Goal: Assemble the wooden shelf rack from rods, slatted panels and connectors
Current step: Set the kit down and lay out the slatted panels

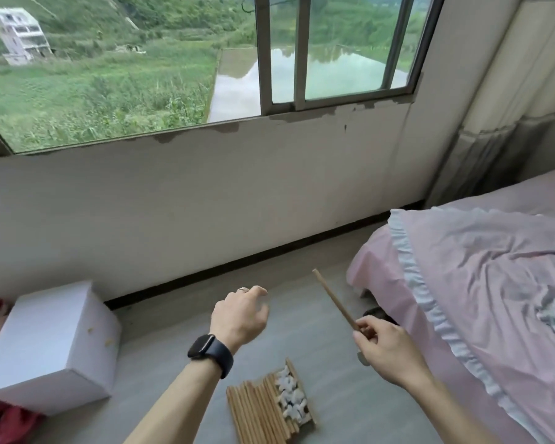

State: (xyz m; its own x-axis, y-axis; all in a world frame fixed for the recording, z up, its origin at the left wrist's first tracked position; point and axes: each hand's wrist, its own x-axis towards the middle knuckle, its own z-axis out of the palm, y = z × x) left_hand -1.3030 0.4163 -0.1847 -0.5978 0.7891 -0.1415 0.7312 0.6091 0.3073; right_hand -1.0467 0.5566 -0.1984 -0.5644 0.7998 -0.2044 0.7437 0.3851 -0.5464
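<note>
Head view: the right hand (pixel 388 347) pinches a wooden rod (pixel 334 299) by its lower end between thumb and fingers. The rod slants up and to the left, its free end in the air above the floor (pixel 318 363). A small pale piece (pixel 362 359) shows just under the fingers; what it is cannot be told. The left hand (pixel 241 315) is raised beside it, well apart from the rod, fingers loosely curled and holding nothing, with a ring (pixel 242 289) on one finger and a dark watch (pixel 210 350) at the wrist, its face blank. Below and between both hands, on the floor, lies a pile of rods (pixel 257 411) with white connectors (pixel 292 398) heaped on its right side, touched by neither hand. A plain white box (pixel 55 347) stands on the left, and a bed (pixel 478 283) with a pink sheet on the right
</note>
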